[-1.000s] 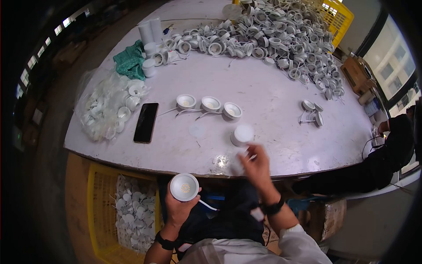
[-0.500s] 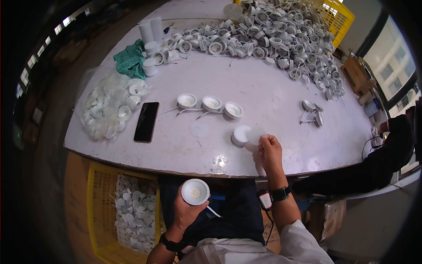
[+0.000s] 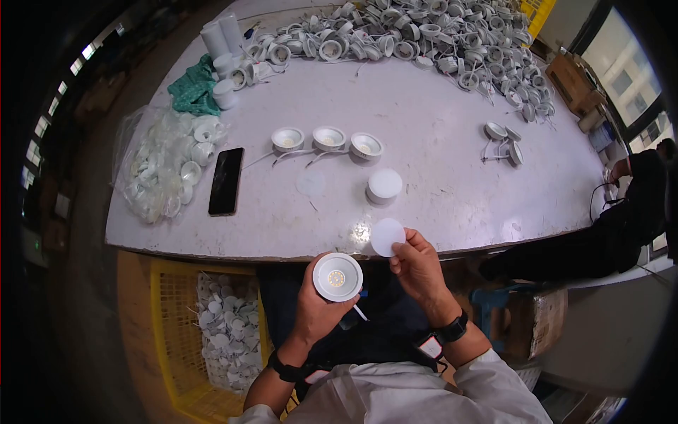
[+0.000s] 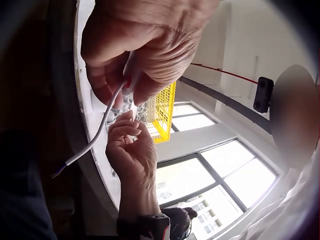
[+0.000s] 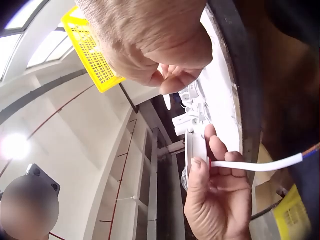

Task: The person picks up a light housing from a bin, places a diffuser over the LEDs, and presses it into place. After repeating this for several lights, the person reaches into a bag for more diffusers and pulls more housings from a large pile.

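Observation:
My left hand (image 3: pixel 319 311) grips a round white LED downlight (image 3: pixel 337 277) by its rim and side, its open face with the yellow LED dots turned up. From its underside a white cable (image 5: pixel 260 164) sticks out, ending in bare coloured wires. Just to the right, my right hand (image 3: pixel 422 272) pinches a thin white diffuser disc (image 3: pixel 388 237) between thumb and fingers, over the table's front edge. A stack of white discs (image 3: pixel 384 186) stands on the table beyond it. Three more downlights (image 3: pixel 329 138) sit in a row behind, faces up, cables trailing left.
A phone (image 3: pixel 226 181) lies left of the row, beside a clear bag of white parts (image 3: pixel 164 166). A large heap of lamp housings (image 3: pixel 424 35) covers the back. A few lamps (image 3: pixel 505 141) lie right. Below left stands a yellow crate (image 3: pixel 169 339); another person's dark sleeve (image 3: pixel 565 237) reaches in right.
My right hand has lifted a disc off the stack and drawn it back toward me, close to the downlight. The left hand has raised the downlight slightly and moved it right.

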Demonstrator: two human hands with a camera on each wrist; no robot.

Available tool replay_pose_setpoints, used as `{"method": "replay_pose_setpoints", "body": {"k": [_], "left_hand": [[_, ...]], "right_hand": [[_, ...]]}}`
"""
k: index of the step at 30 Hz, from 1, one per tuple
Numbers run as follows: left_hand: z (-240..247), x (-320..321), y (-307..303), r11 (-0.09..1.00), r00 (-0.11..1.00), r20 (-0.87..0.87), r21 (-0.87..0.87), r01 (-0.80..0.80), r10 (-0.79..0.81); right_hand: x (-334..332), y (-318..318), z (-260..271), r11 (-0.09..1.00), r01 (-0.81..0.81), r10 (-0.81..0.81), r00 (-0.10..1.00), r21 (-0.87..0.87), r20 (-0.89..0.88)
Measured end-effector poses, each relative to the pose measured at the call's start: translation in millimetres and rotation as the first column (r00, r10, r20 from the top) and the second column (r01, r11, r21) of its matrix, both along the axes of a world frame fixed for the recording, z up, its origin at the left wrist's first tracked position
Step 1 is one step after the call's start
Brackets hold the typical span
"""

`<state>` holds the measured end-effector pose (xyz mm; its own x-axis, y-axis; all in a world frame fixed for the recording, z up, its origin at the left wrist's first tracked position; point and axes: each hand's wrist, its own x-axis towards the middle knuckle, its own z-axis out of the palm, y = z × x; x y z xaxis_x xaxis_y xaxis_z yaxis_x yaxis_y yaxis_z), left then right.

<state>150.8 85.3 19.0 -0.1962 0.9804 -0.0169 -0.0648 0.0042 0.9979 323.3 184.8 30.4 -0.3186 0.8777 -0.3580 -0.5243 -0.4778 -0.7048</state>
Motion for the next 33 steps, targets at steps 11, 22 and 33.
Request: {"method": "replay_pose_setpoints", "body": {"k": [11,22,33], "left_hand": [[5,-7,-4,0.999,0.996,0.087,-0.02,-0.036,0.037],[22,-16,-3,0.997,0.991,0.106,0.014,-0.082,0.08],[26,-17,-5,0.994,0.987,0.14,0.054,-0.09,0.081]], "right_hand": [[-3,-20,-7,0.792,-0.045,-0.27,0.869,0.609,0.414],[-11,-29,-4,0.292,-0.107,-0.535,0.806,0.95,0.255],[-9,-35,-2,0.33,-0.237,-0.476,0.794,0.914,0.378]]}}
